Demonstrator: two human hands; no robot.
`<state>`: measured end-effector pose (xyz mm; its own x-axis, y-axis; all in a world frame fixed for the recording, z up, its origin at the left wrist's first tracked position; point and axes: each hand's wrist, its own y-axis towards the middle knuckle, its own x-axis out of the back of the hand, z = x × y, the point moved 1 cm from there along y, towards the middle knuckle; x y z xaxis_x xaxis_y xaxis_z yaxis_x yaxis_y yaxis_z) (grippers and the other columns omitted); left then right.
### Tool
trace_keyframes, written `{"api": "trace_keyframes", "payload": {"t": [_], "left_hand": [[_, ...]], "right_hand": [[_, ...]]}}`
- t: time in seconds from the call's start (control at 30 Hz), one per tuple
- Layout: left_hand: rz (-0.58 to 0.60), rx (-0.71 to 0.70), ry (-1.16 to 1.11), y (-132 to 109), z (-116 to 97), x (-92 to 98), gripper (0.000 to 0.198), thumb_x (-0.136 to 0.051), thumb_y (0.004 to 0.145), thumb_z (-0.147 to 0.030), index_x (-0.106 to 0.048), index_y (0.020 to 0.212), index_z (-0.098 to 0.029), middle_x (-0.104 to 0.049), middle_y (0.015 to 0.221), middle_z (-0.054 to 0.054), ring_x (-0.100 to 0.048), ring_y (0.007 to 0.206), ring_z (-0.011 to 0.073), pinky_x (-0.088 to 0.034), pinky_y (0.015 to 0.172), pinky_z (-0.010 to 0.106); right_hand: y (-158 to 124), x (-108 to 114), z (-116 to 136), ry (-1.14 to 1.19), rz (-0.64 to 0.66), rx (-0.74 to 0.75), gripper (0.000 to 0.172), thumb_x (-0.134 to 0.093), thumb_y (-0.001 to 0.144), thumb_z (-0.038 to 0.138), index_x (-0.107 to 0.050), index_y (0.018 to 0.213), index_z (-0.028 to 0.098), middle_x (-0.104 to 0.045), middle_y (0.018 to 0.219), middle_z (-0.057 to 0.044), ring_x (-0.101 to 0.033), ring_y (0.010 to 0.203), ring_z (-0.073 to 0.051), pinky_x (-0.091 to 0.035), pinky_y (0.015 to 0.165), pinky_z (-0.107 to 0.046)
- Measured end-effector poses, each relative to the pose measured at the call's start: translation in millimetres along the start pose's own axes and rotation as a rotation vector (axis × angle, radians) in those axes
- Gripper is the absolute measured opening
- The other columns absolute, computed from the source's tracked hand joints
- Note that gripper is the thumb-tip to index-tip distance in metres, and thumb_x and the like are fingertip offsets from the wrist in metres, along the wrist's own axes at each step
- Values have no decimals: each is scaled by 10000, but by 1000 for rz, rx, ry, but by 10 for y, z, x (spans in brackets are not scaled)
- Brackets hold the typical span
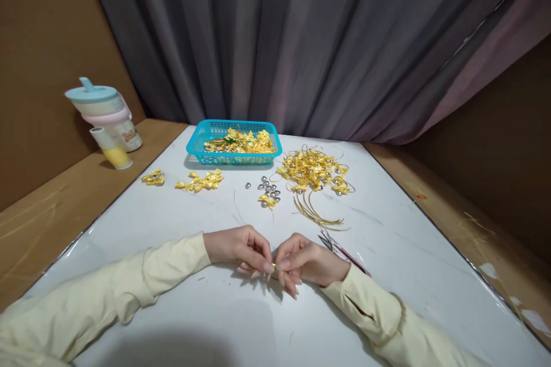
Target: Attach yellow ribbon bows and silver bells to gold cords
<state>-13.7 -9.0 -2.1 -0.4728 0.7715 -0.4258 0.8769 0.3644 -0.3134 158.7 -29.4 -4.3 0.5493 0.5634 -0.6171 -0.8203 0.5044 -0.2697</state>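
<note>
My left hand (pixel 239 248) and my right hand (pixel 307 261) meet fingertip to fingertip low over the white table (pixel 181 309). Both are pinched on a small yellow piece (pixel 274 266), too small to name, that barely shows between the fingers. Under my right hand lie scissors (pixel 340 249) with pink handles. Farther back are a few gold cords (pixel 316 212), loose silver bells (pixel 267 188) and a pile of finished yellow bows with bells (pixel 314 169).
A turquoise basket (pixel 235 157) of yellow bows stands at the back centre. Two small heaps of yellow bows (pixel 200 182) lie to its left front. A pastel lidded cup (pixel 103 112) and a small yellow-white tube (pixel 111 149) stand on the wooden ledge, left. Grey curtain behind.
</note>
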Motion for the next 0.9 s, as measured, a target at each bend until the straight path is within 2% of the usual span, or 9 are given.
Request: {"api": "trace_keyframes", "payload": {"t": [0.3,0.67,0.9], "left_hand": [[-25,-45,-109,12,2,6,249,-783,608,-266,-636,636,-67,-625,503,27,-381,338,27,-304,337,161],[-22,-26,-54,17,10,19,237,-766,634,-268,-625,637,-78,-623,499,15,-424,341,39,-320,348,165],[-53,-29,-50,6,-10,29,175,-749,639,-224,-640,642,-87,-609,480,8,-444,350,42,-302,360,158]], "right_hand": [[9,14,24,30,-25,26,128,-602,595,145,-671,556,44,-617,428,-74,-568,342,-124,-262,301,-173],[1,1,21,30,-23,34,121,-614,616,137,-670,579,37,-624,449,-76,-573,354,-125,-261,310,-172],[-1,32,24,-3,-1,60,152,-662,632,181,-701,671,39,-656,532,-77,-607,423,-128,-344,378,-172]]}}
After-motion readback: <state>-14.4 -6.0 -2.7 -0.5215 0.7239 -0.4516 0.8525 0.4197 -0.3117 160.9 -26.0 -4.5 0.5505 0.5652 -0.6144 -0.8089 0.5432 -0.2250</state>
